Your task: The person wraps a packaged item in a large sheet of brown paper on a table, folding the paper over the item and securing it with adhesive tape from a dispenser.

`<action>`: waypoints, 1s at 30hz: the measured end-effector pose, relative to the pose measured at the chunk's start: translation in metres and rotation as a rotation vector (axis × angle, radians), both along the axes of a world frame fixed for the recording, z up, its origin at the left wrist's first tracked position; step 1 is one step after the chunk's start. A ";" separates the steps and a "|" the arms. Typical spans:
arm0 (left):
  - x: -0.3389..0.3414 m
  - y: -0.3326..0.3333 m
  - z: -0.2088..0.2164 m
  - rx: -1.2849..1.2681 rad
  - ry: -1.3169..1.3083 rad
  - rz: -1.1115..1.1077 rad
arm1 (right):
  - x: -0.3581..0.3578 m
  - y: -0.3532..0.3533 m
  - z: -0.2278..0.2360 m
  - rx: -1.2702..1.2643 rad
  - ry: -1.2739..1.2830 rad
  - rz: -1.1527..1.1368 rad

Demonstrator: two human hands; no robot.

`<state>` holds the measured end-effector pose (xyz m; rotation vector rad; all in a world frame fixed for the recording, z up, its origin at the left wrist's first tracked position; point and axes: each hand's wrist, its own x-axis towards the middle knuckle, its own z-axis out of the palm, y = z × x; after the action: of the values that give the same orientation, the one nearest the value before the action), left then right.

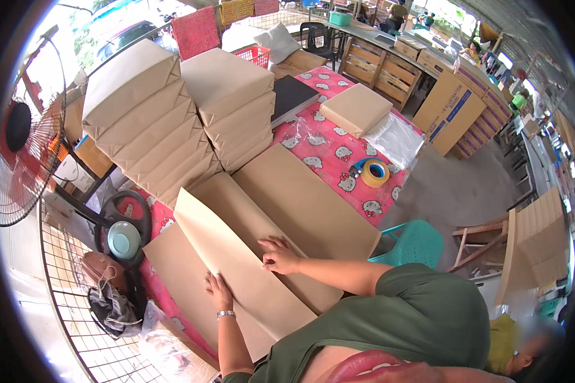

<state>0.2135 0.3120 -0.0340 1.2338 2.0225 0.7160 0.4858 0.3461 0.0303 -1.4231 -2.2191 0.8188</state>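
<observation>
- Brown paper [303,188], plain, matte and large; it lies spread out around 7 o'clock from the centre of the view, its long edges running from about 10 to 4 o'clock;
- Middle strip [236,210], a shade darker and smooth; its edge toward 2 o'clock is gently curved; whether it is folded paper or a separate piece, I cannot tell;
- Pale flap [220,252], a lighter tan; it tilts up along the strip's 8 o'clock side, its far corner pointing to 11 o'clock;
- Lower panel [185,274], flat, reaching out toward 8 o'clock beyond the flap.
</observation>
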 end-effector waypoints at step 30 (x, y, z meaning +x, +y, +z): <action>0.125 0.009 0.060 0.220 -1.046 0.218 | 0.133 0.077 0.011 -0.617 0.729 -0.226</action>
<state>0.3385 0.3213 0.0263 0.5145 1.2073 1.3585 0.6184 0.4228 0.0411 -1.2755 -1.2808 1.6976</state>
